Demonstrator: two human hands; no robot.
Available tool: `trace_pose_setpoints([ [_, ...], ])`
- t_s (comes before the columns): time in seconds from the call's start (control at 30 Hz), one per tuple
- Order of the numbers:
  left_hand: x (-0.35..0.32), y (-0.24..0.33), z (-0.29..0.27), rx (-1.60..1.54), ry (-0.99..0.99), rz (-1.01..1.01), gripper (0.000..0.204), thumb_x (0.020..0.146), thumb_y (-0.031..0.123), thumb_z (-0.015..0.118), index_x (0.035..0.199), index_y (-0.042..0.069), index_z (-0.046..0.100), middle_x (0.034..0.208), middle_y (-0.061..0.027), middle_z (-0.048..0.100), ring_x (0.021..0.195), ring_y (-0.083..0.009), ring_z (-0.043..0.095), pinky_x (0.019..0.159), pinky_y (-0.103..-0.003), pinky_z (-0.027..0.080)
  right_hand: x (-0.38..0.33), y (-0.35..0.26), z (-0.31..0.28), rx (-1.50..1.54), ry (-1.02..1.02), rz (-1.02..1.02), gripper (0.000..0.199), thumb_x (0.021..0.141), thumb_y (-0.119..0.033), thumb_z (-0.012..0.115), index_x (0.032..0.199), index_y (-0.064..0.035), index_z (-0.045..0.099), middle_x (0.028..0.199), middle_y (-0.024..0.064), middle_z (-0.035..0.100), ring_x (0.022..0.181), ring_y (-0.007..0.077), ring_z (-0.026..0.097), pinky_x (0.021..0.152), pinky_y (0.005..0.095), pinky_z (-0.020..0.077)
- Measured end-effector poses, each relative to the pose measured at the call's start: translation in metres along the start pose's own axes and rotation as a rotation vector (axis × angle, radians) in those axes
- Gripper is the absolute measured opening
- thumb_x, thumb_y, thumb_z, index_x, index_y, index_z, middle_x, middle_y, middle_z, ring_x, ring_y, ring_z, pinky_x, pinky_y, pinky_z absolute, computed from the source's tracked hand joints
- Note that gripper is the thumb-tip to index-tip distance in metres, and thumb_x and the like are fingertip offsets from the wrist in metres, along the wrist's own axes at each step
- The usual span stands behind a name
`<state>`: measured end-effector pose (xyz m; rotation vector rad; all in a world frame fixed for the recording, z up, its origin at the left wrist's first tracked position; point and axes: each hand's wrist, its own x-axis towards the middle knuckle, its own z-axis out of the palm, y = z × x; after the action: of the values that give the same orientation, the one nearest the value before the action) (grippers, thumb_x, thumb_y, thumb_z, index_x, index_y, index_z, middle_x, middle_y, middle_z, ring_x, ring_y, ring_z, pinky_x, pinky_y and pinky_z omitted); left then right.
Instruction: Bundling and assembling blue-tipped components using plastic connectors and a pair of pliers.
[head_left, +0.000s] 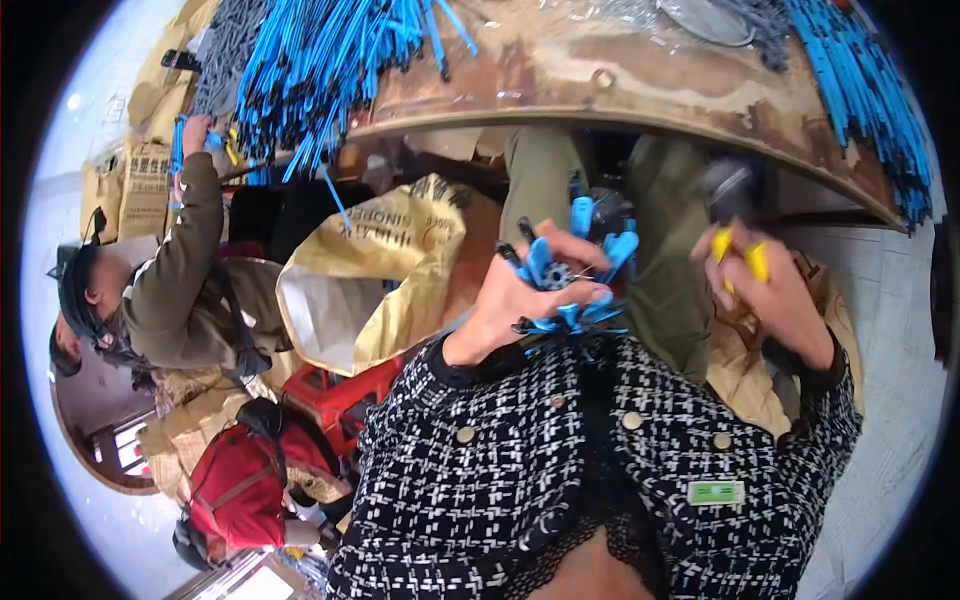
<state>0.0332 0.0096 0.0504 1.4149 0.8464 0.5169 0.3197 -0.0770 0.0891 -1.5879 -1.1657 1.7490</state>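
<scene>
My left hand (515,295) is closed around a small round grey hub (558,276) with notches about its rim. Blue ribs (622,247) with black ends fan out around the hub, looking like parts of an umbrella frame. A thin wire (590,277) appears to run from the hub toward the fingers. Off to the right and apart from the hub, my right hand (770,300) grips yellow-handled pliers (755,262). Their dark head is smeared by motion and points away from me.
A curved wooden table (560,75) spans the far side, with bundles of blue ribs (320,70) at left and more blue ribs (870,110) at right. An opened paper sack (375,275) stands left of my knees. A co-worker (180,270) sits farther left, near a red stool (340,400).
</scene>
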Motion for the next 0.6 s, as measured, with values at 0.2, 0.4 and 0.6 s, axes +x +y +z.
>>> trace_pose_setpoints([
  [0.2,-0.012,-0.001,-0.005,0.256,-0.120,0.132,0.039,0.071,0.018,0.087,0.106,0.009,0.072,0.086,-0.0047,0.063,0.078,-0.0133,0.062,0.071,-0.029,0.046,0.006,0.007,0.051,-0.617,-0.028,-0.443,0.038,0.086,-0.001,0.056,0.124,-0.0020,0.056,0.096,0.0160,0.057,0.091,0.0342,0.059,0.079,0.0378,0.0475],
  [0.4,-0.024,-0.002,-0.008,0.141,-0.143,0.133,0.042,0.069,0.014,0.088,0.108,0.010,0.071,0.093,-0.0033,0.063,0.084,-0.0131,0.061,0.076,-0.028,0.049,0.008,0.011,0.068,-0.581,0.020,-0.503,0.048,0.079,0.005,0.057,0.127,-0.0037,0.056,0.098,0.0163,0.057,0.091,0.0359,0.058,0.079,0.0400,0.0472],
  [0.6,-0.023,-0.011,-0.011,0.081,-0.157,0.078,0.042,0.069,0.012,0.087,0.108,0.008,0.070,0.098,-0.0035,0.062,0.086,-0.0134,0.061,0.079,-0.028,0.049,-0.005,0.006,0.073,-0.900,0.146,-0.460,0.050,0.079,0.000,0.059,0.128,-0.0066,0.057,0.095,0.0154,0.056,0.085,0.0342,0.057,0.075,0.0417,0.0470],
])
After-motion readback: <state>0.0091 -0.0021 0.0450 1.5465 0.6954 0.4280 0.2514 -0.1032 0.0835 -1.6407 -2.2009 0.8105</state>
